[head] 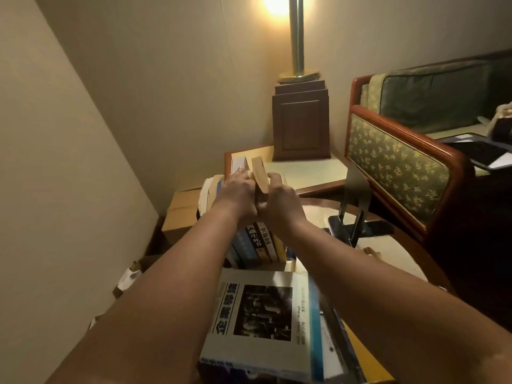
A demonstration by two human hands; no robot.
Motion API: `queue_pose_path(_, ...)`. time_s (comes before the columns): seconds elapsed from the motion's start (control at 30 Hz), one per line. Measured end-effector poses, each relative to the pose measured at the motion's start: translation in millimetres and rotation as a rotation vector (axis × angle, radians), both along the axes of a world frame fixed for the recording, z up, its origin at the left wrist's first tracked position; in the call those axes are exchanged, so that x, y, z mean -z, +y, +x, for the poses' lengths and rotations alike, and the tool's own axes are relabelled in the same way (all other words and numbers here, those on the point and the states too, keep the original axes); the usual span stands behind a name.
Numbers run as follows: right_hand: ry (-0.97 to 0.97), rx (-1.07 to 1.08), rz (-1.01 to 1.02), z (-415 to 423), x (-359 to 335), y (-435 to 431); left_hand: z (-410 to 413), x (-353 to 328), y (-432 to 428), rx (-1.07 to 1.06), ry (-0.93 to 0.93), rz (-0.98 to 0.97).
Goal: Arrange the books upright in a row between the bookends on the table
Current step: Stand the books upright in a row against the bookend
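Several books (256,245) stand upright in a row on the round glass-topped table (393,250), spines toward me. Above the row, a tan-edged book (260,173) is held on edge between both hands. My left hand (237,194) presses its left side, fingers reaching over the books behind. My right hand (279,202) grips its right side, fingers curled over the top. A black metal bookend (356,209) stands apart to the right of the row. A grey book with a black photo cover (263,320) lies flat on a stack near me.
A side table (310,169) behind carries a dark wooden lamp base (300,123) with a brass pole. A green patterned armchair (399,164) with wooden frame stands at the right. Cardboard boxes (182,206) sit on the floor by the left wall.
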State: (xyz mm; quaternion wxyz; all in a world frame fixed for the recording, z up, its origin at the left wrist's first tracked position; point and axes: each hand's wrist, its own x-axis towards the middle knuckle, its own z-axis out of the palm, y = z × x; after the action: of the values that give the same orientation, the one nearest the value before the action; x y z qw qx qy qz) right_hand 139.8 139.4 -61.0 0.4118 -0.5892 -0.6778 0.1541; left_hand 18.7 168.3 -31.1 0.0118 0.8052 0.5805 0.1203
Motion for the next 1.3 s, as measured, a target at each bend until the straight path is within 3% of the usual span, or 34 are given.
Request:
queue_pose_path(0.17, 0.415, -0.147, -0.061, -11.6, 57.6, -16.0, -4.4, 0.9, -2.2, 0.040, 0.009, 0.072)
queue_pose_path(0.3, 0.733, -0.261, -0.280, -13.8, 90.2, -17.0, -8.8, 5.7, -0.8, 0.055, 0.051, 0.096)
queue_pose_path(0.4, 0.857, -0.227, -0.565, -6.9, 102.6, -7.0, -11.6, 9.1, 2.6, 0.057, 0.029, 0.085)
queue_pose_path(0.5, 0.966, -0.239, -0.605, -5.8, 111.9, 6.4, -11.2, 7.9, 1.6, 0.068, 0.046, 0.087)
queue_pose_path(0.7, 1.018, -0.170, -0.483, -8.4, 106.6, 28.2, -13.9, 10.8, 4.8, 0.128, 0.097, 0.129)
queue_pose_path(0.93, 1.000, -0.158, -0.419, -9.3, 119.7, 33.4, -24.3, 9.8, 3.4, 0.220, 0.013, 0.149)
queue_pose_path(1.07, 0.969, -0.159, -0.445, -10.6, 130.9, 37.5, -17.1, 3.1, 2.4, 0.230, -0.125, 0.018)
queue_pose_path(1.17, 0.927, -0.114, -0.420, -14.7, 131.9, 37.0, -10.4, -7.0, 2.8, 0.267, -0.034, -0.051)
queue_pose_path(1.3, 0.908, -0.085, -0.404, -14.2, 137.1, 42.6, 4.3, -20.3, -5.6, 0.154, 0.045, -0.109)
